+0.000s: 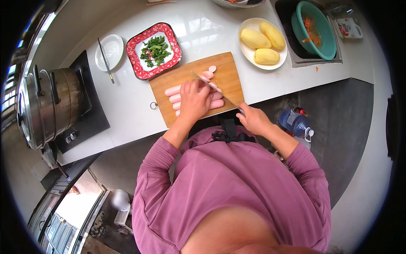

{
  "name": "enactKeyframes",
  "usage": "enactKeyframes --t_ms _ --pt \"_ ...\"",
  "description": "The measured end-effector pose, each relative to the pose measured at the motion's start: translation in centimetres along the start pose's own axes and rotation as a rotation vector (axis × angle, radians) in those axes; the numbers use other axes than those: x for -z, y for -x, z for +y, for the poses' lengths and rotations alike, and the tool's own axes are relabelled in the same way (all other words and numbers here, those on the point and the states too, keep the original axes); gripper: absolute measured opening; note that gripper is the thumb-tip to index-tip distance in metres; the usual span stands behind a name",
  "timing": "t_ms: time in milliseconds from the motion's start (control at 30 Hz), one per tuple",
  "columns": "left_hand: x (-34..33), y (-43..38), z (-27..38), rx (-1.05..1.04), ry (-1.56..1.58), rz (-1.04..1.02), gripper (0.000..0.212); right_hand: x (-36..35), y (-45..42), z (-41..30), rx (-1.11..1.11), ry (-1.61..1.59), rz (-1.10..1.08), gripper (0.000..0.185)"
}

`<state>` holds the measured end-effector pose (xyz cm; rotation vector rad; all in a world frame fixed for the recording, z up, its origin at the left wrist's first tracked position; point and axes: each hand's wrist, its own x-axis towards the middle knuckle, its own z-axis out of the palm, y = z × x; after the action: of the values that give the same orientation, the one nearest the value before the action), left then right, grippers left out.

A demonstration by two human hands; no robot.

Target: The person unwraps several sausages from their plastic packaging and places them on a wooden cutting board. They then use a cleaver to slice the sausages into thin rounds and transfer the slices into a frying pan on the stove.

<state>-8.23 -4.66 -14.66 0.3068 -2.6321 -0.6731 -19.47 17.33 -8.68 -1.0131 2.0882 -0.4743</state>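
Several pink sausages (pixel 173 90) lie side by side on a wooden cutting board (pixel 230 68). My left hand (pixel 194 101) presses down over them, fingertips curled near the far sausage. In my right hand (pixel 255 118) is the handle of a kitchen knife (pixel 225 96). Its blade slants across the right part of the sausages, close to my left fingers. Round cut slices (pixel 208 74) rest beyond the blade, and one small slice (pixel 212 68) lies flat farther up the board. The left hand hides the middle of the sausages.
A red patterned dish (pixel 133 52) holds chopped greens. Three peeled potatoes (pixel 267 56) sit on a white plate (pixel 244 56). One chopstick (pixel 105 60) crosses a small white dish (pixel 117 47). At left, a large steamer pot (pixel 65 95) stands on the stove (pixel 95 117). A green basin (pixel 328 38) tilts in the sink (pixel 285 35).
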Motion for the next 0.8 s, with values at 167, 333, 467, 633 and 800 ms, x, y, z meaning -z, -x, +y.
enactKeyframes --t_ms 167,333,467,633,800 --pt "0.2 0.2 0.1 0.026 0.037 0.012 0.025 3.4 0.8 -2.4 -0.085 0.002 -0.125 0.03" --pt "0.3 0.1 0.1 0.034 0.05 -0.006 0.023 4.8 1.6 -2.9 -0.032 0.006 -0.128 0.029" --pt "0.0 0.4 0.2 0.041 0.057 -0.015 0.022 4.4 -0.3 -3.1 -0.159 -0.003 -0.254 0.028" --pt "0.4 0.0 0.3 0.029 0.049 -0.024 0.019 -0.1 -1.2 -0.7 -0.091 -0.048 -0.077 0.029" --pt "1.4 0.3 0.6 0.053 0.055 -0.141 0.039 -0.3 -1.0 -0.5 -0.085 -0.033 -0.071 0.028"
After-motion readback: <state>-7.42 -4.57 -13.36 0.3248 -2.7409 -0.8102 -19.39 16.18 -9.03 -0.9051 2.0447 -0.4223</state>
